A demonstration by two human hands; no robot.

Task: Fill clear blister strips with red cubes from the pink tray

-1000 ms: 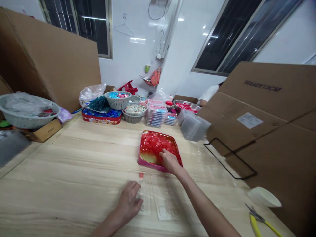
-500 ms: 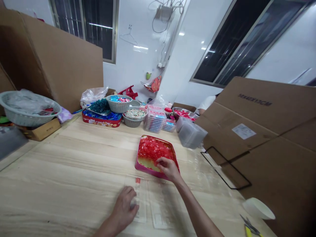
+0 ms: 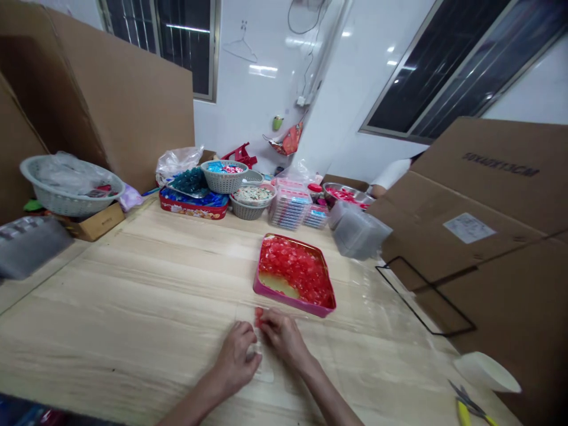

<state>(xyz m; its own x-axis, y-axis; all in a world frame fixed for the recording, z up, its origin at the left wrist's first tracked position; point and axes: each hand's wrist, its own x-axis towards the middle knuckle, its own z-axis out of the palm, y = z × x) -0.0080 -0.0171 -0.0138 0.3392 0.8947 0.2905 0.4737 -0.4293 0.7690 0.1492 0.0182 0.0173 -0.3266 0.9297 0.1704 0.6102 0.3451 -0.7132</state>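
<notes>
A pink tray (image 3: 284,296) full of small red pieces stands in the middle of the wooden table (image 3: 133,284). Just in front of it lies a clear plastic strip tray (image 3: 266,367) with one red piece (image 3: 258,313) at its far end. My left hand (image 3: 237,355) rests curled on the strip's left side and holds it down. My right hand (image 3: 281,334) sits beside it over the strip, fingers pinched at the red piece's end; what they hold is too small to name.
Baskets (image 3: 224,176) of wrapped sweets, a red tin (image 3: 193,208) and stacked clear boxes (image 3: 288,207) line the far edge. Cardboard sheets (image 3: 488,236) stand at right and left. A white bowl (image 3: 486,371) and yellow-handled scissors (image 3: 468,405) lie at bottom right. Another person's white sleeve (image 3: 390,174) shows behind the cardboard.
My right hand has left the pink tray and come back to the far end of the clear strip. My left hand has stayed on the strip.
</notes>
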